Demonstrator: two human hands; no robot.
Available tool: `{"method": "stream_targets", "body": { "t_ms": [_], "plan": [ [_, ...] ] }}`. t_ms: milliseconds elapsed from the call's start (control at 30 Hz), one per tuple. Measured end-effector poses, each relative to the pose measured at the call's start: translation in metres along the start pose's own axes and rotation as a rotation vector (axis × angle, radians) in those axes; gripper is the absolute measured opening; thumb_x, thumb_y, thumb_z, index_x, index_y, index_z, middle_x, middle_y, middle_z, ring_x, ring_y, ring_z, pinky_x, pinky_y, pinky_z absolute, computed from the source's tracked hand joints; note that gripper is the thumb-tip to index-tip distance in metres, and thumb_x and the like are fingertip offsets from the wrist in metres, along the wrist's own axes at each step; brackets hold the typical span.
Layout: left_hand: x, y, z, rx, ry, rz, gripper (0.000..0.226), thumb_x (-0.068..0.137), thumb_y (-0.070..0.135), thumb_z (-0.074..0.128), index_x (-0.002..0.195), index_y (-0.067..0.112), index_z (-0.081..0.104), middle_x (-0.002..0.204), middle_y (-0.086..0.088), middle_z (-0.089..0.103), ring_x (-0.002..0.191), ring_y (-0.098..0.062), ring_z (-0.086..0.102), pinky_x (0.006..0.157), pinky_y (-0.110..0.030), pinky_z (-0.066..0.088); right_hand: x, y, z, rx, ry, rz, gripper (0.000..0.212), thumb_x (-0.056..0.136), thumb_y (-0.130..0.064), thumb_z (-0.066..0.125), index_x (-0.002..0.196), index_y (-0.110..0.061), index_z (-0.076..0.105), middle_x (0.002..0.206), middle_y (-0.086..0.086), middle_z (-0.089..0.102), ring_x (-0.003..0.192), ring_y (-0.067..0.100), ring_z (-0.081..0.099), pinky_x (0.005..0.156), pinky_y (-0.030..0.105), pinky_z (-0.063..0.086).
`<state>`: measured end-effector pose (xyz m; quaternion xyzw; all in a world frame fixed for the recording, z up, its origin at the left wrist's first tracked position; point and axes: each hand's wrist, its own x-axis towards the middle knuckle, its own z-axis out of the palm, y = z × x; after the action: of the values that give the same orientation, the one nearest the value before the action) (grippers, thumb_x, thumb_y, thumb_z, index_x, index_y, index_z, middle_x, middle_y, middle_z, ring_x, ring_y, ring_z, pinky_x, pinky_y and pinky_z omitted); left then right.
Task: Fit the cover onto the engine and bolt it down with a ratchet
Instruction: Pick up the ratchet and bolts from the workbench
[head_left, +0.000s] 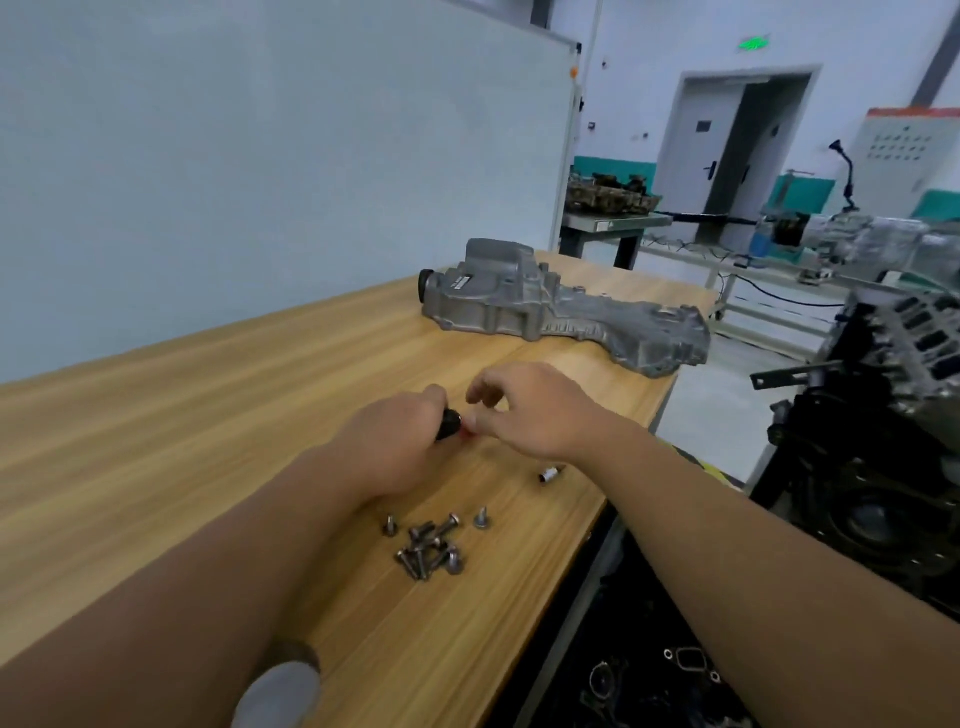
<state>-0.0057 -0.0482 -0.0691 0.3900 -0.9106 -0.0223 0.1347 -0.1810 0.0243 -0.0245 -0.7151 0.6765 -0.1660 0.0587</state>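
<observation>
The cover (566, 306), a grey cast-metal piece, lies flat on the wooden table (208, 441) toward one o'clock, well apart from both hands and not yet on the engine (883, 415), which stands off the table's edge at three o'clock. It looks parked there until the tool is ready.

At the middle of the view the left hand (395, 441) curls its fingers round a black-handled tool (449, 423), probably the ratchet, though most of it is hidden in the fist. The right hand (524, 410) meets it from the three o'clock side, thumb and forefinger pinching at a small red part on the tool's end, the other fingers loosely bent above. My guess is that the tool is being set or fitted before any bolting.

A small socket (550, 474) lies just beside the right wrist, toward five o'clock. The bolts (431, 545) sit in a loose heap at six o'clock, near the left forearm, within easy reach for later.
</observation>
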Motion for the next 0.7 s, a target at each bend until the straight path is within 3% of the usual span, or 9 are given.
{"method": "stream_targets", "body": {
  "t_ms": [67, 200, 267, 333, 433, 533, 633, 700],
  "plan": [
    [0.001, -0.006, 0.001, -0.112, 0.02, 0.001, 0.031, 0.095, 0.051, 0.059, 0.101, 0.029, 0.039, 0.086, 0.009, 0.053, 0.077, -0.014, 0.055, 0.063, -0.035, 0.044, 0.01, 0.004, 0.003, -0.161, -0.147, -0.033, 0.04, 0.087, -0.061, 0.064, 0.118, -0.036, 0.066, 0.105, -0.01, 0.06, 0.106, 0.019, 0.058, 0.087, 0.045, 0.05],
    [0.002, -0.019, -0.004, -0.345, 0.1, 0.052, 0.022, 0.094, 0.046, 0.063, 0.097, 0.03, 0.047, 0.085, 0.01, 0.059, 0.076, -0.013, 0.057, 0.064, -0.036, 0.044, 0.018, 0.003, 0.02, -0.272, -0.138, -0.183, 0.03, 0.09, -0.062, 0.06, 0.109, -0.039, 0.062, 0.098, -0.009, 0.048, 0.102, 0.02, 0.041, 0.082, 0.046, 0.04],
    [0.002, -0.03, -0.007, -0.421, 0.189, 0.044, 0.02, 0.095, 0.045, 0.061, 0.093, 0.027, 0.051, 0.078, 0.009, 0.06, 0.07, -0.011, 0.057, 0.062, -0.038, 0.047, 0.023, -0.002, 0.027, -0.285, -0.132, -0.242, 0.026, 0.093, -0.057, 0.059, 0.106, -0.035, 0.061, 0.106, -0.008, 0.053, 0.105, 0.019, 0.043, 0.086, 0.046, 0.04],
    [0.002, -0.04, -0.008, -0.451, 0.319, 0.007, 0.02, 0.096, 0.046, 0.058, 0.089, 0.028, 0.052, 0.071, 0.009, 0.058, 0.062, -0.006, 0.053, 0.057, -0.036, 0.044, 0.025, -0.003, 0.03, -0.244, -0.118, -0.278, 0.018, 0.098, -0.047, 0.057, 0.1, -0.03, 0.059, 0.101, -0.009, 0.056, 0.098, 0.015, 0.05, 0.085, 0.044, 0.045],
    [-0.002, -0.051, -0.013, -0.538, 0.518, -0.087, 0.025, 0.099, 0.049, 0.052, 0.086, 0.028, 0.051, 0.067, 0.009, 0.054, 0.058, -0.001, 0.048, 0.055, -0.032, 0.039, 0.019, 0.005, 0.02, -0.098, -0.041, -0.215, 0.017, 0.103, -0.038, 0.052, 0.09, -0.029, 0.049, 0.086, -0.008, 0.056, 0.078, 0.013, 0.054, 0.071, 0.039, 0.048],
    [-0.006, -0.049, -0.02, -0.65, 0.561, -0.157, 0.032, 0.102, 0.05, 0.045, 0.086, 0.023, 0.054, 0.066, 0.008, 0.052, 0.057, -0.001, 0.046, 0.057, -0.033, 0.038, 0.003, 0.012, 0.003, 0.075, 0.092, -0.138, 0.012, 0.106, -0.029, 0.05, 0.093, -0.027, 0.051, 0.082, -0.002, 0.06, 0.071, 0.02, 0.057, 0.062, 0.044, 0.05],
    [-0.011, -0.03, -0.035, -0.936, 0.499, -0.091, 0.031, 0.106, 0.041, 0.042, 0.094, 0.02, 0.062, 0.065, 0.007, 0.053, 0.056, -0.004, 0.045, 0.054, -0.024, 0.038, -0.017, 0.005, -0.016, 0.576, 0.239, -0.072, 0.01, 0.106, -0.024, 0.05, 0.104, -0.03, 0.059, 0.077, -0.003, 0.065, 0.064, 0.023, 0.054, 0.06, 0.04, 0.05],
    [-0.018, -0.01, -0.048, -1.08, 0.438, 0.054, 0.027, 0.103, 0.035, 0.043, 0.1, 0.024, 0.067, 0.067, 0.007, 0.054, 0.056, -0.003, 0.044, 0.051, -0.015, 0.037, -0.03, -0.008, -0.025, 0.912, 0.253, -0.041, 0.012, 0.105, -0.035, 0.05, 0.11, -0.033, 0.061, 0.072, -0.002, 0.062, 0.057, 0.019, 0.05, 0.053, 0.035, 0.046]
  ]
}}
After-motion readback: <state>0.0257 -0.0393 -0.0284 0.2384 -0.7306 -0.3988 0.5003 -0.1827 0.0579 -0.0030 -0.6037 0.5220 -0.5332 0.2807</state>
